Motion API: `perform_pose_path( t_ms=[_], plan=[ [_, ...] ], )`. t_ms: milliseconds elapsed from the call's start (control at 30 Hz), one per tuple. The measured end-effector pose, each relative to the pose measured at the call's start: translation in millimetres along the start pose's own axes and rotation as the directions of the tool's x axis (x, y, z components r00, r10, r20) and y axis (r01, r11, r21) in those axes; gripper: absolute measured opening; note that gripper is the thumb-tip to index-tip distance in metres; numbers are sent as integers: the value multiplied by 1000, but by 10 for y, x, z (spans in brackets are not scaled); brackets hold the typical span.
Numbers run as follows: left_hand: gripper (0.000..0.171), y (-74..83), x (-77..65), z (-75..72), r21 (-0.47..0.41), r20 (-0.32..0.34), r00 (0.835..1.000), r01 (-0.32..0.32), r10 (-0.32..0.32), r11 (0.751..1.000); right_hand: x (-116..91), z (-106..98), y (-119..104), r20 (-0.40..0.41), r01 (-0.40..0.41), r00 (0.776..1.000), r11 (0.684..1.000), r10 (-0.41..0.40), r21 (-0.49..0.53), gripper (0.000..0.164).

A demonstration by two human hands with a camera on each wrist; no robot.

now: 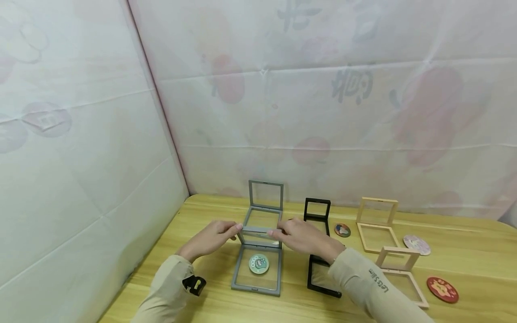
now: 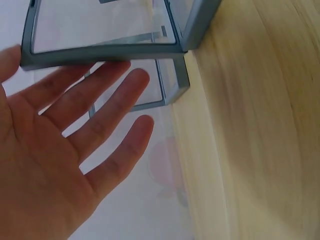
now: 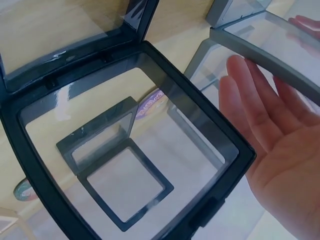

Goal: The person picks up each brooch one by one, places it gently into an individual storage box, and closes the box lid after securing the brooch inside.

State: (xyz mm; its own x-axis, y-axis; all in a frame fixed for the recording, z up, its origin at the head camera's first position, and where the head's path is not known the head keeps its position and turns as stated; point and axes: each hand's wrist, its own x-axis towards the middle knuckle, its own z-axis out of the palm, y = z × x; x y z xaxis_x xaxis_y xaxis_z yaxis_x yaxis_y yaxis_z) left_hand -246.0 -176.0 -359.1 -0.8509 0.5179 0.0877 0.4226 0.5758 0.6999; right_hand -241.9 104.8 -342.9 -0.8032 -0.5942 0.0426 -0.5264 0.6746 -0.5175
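Near the table's middle, a grey clear-film display frame [image 1: 255, 291] lies unfolded with its lid raised. A round green badge [image 1: 258, 264] with a cartoon figure rests on its lower film. My left hand [image 1: 212, 240] pinches the lid's left corner; in the left wrist view the lid [image 2: 105, 52] has the thumb at its corner and the fingers extended behind it. My right hand [image 1: 303, 235] holds the lid's right side, thumb in front; the right wrist view shows its fingers [image 3: 245, 80] reaching under the lid's edge.
A second unfolded grey frame [image 1: 265, 182] stands behind. Black frames [image 1: 317, 200] and wooden-coloured frames [image 1: 377, 199] stand unfolded to the right. Round badges lie beside them: a multicoloured one [image 1: 342, 230], a purple one [image 1: 417, 245] and a red one [image 1: 442, 289]. Printed cloth [image 1: 262, 112] hangs behind the table.
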Motion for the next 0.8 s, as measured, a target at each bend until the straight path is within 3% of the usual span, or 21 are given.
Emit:
perform_pose_path(
  t_ms=[200,333,567,800],
  plan=[
    [55,-29,-55,-21,-63,92,993,85,-79,994,-15,-37,4,105,11,994,998,-17,60,52],
    [61,-37,-81,-19,-97,144,984,122,-107,988,-17,-48,-4,177,-28,984,997,15,72,51],
    [63,-31,-75,-22,-66,200,974,123,-108,990,-10,-36,-40,278,-101,955,995,101,-13,56],
    [70,-37,-72,-19,-43,282,954,118,-101,992,12,-17,-81,321,-146,932,985,169,-94,67]
  ],
)
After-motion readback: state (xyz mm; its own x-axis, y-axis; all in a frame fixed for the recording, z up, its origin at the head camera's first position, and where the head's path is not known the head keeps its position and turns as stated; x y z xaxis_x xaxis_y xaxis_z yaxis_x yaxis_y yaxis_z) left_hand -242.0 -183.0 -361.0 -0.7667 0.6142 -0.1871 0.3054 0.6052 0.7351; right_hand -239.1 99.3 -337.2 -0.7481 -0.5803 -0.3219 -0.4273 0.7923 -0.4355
